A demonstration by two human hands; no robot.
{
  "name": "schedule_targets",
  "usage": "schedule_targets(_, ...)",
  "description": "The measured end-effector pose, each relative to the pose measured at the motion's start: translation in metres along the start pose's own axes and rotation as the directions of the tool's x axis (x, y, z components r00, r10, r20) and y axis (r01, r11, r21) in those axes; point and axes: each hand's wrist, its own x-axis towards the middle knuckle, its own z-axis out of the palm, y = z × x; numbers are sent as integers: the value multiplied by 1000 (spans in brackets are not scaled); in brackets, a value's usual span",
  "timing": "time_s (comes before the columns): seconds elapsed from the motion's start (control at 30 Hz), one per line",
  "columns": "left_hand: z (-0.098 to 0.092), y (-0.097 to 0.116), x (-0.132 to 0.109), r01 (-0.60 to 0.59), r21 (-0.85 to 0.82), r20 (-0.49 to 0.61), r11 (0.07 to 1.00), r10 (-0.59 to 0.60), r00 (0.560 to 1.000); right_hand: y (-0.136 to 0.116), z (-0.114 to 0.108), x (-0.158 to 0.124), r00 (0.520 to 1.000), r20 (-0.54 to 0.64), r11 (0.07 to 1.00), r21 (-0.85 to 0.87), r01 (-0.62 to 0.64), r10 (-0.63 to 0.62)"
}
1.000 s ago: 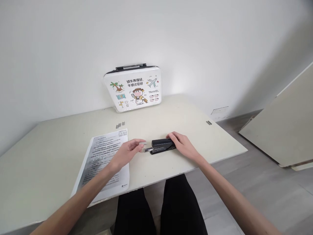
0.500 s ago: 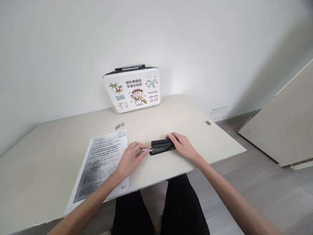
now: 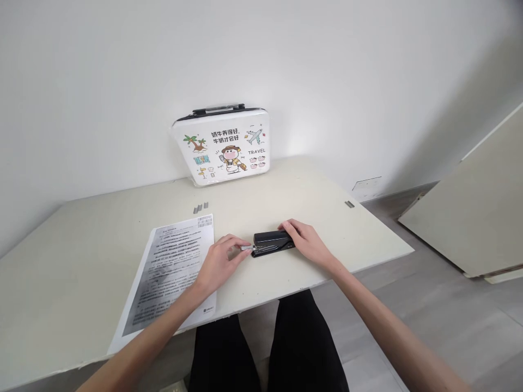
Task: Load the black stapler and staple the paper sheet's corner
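Observation:
A black stapler lies on the table with its top arm lifted a little off its base. My right hand is closed around its rear end. At the stapler's front, my left hand pinches a small grey strip of staples between thumb and fingertips. The strip's far end meets the stapler's open mouth; how deep it sits I cannot tell. A printed sheet of paper lies flat to the left, partly under my left hand and forearm.
Several short staple strips lie behind the paper, and more grey strips near the table's right edge. A white case with cartoon pictures leans on the wall. The table's front edge is just above my legs.
The view has shifted very slightly. Both hands keep their hold at the stapler, and no other movement is plain.

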Motion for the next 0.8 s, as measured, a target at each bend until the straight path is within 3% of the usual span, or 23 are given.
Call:
schedule_targets(0.33,4,-2,0,-31,40,10,999,30,999,-2,0,-1,1000,-1,1000,-2,-8,8)
schedule_targets(0.8,-13,-15,-8,-59,72,45,996,56,997,-1,-1,-3,993,96,997,44,61,-65)
